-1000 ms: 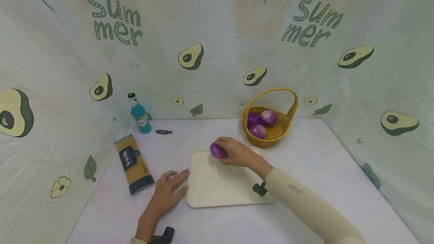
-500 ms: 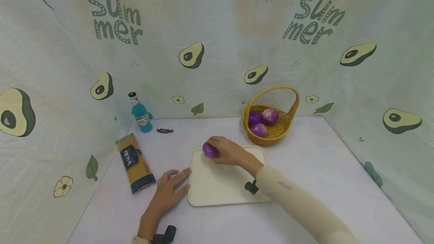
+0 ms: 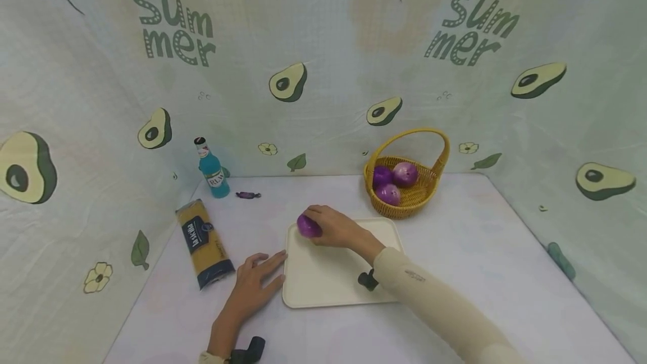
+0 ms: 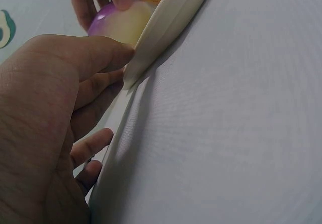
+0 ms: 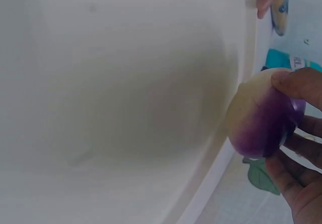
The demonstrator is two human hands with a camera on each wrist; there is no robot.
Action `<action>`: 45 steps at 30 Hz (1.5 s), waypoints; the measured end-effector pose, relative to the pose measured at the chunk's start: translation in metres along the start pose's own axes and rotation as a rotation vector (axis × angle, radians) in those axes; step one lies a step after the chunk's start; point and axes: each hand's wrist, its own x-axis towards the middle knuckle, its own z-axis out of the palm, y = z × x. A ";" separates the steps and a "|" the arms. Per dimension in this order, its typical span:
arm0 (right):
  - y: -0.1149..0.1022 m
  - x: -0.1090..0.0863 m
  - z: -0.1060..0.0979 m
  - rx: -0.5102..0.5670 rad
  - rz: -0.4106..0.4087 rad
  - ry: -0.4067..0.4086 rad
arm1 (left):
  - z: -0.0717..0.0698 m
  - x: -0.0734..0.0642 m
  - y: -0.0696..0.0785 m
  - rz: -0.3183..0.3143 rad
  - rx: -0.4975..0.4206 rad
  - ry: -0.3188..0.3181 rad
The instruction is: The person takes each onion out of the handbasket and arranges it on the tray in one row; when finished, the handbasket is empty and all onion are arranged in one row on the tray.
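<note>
My right hand (image 3: 331,228) grips a purple onion (image 3: 308,226) near the far left corner of a cream rectangular tray (image 3: 336,280). In the right wrist view the onion (image 5: 264,113) shows glossy purple fading to cream, with thumb and fingers around its sides, right over the tray's rim (image 5: 198,189). My left hand (image 3: 255,285) lies on the table left of the tray, fingers extended. Its thumb and forefinger tips are right at the tray's left edge, as the left wrist view shows of the hand (image 4: 60,88) and the rim (image 4: 161,32).
A yellow wicker basket (image 3: 399,209) with a tall handle holds 3 more purple onions (image 3: 405,174) at the back right. To the left stand a blue bottle (image 3: 214,176), a wrapped candy (image 3: 248,195) and a pack of pasta (image 3: 204,243). A printed cloth hangs behind the table.
My right hand has moved left across the tray with the onion, toward the far left corner. The left hand stays at the tray's edge; the view shifts slightly.
</note>
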 end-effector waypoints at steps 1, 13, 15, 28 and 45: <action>-0.001 0.001 0.001 0.002 -0.001 0.002 | 0.000 0.000 0.000 0.002 0.002 0.002; -0.014 0.014 0.007 0.026 0.020 -0.038 | 0.000 0.001 -0.001 0.021 -0.023 0.008; -0.014 0.016 0.008 0.020 0.028 -0.047 | -0.001 0.001 -0.001 0.014 -0.026 0.000; -0.010 0.023 0.020 -0.017 0.021 -0.033 | 0.001 0.000 -0.001 0.001 -0.021 -0.003; -0.007 0.034 0.027 0.027 0.054 -0.043 | -0.002 0.002 0.001 -0.005 -0.026 -0.025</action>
